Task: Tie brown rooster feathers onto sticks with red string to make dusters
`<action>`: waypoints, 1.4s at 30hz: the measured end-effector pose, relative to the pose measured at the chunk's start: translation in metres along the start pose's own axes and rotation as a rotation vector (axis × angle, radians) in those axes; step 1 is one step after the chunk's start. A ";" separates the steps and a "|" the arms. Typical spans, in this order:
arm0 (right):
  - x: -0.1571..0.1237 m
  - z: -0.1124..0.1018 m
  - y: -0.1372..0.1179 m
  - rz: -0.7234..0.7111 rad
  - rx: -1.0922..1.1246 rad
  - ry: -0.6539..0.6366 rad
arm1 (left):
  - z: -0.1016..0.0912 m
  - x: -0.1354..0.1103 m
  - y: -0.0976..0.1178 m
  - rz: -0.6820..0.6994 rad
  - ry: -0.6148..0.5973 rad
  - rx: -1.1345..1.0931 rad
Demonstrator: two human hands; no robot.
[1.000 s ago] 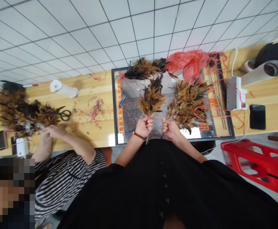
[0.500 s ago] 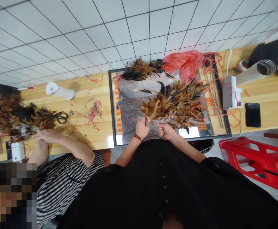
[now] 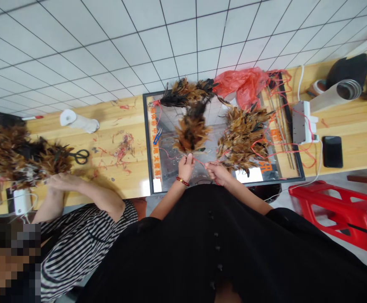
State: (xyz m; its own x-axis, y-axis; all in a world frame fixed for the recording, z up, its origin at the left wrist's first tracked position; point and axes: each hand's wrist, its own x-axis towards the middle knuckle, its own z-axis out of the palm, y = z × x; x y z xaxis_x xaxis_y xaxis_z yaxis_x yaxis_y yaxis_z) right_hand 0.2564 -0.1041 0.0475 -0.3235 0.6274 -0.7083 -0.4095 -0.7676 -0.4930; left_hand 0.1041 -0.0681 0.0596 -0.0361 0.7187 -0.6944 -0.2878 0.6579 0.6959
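My left hand, with a bead bracelet at the wrist, is closed on the stem of a brown feather bundle held upright over the framed glass panel. My right hand is closed on a red string that runs between both hands. A larger heap of brown feathers tangled with red string lies just right of my right hand. Another feather bundle lies at the panel's far edge.
A red plastic bag, thin sticks, a white power strip, a phone and a roll lie to the right. A red stool stands below. At left a person in stripes handles feathers near scissors.
The small feather bundle swung right against the larger heap, then came back upright in my left hand. Both hands stayed close together at the panel's near edge.
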 end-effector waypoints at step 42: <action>0.046 0.043 -0.037 -0.517 -0.620 0.165 | -0.005 -0.003 0.025 -0.274 -0.331 -0.379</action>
State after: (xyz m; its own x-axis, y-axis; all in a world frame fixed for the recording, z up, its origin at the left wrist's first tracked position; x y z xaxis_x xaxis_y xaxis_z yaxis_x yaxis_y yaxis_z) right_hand 0.2200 -0.0413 0.0552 -0.0739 0.9313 -0.3566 0.0890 -0.3499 -0.9325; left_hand 0.0926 -0.0548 0.0781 0.3723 0.6057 -0.7032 -0.5697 0.7472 0.3421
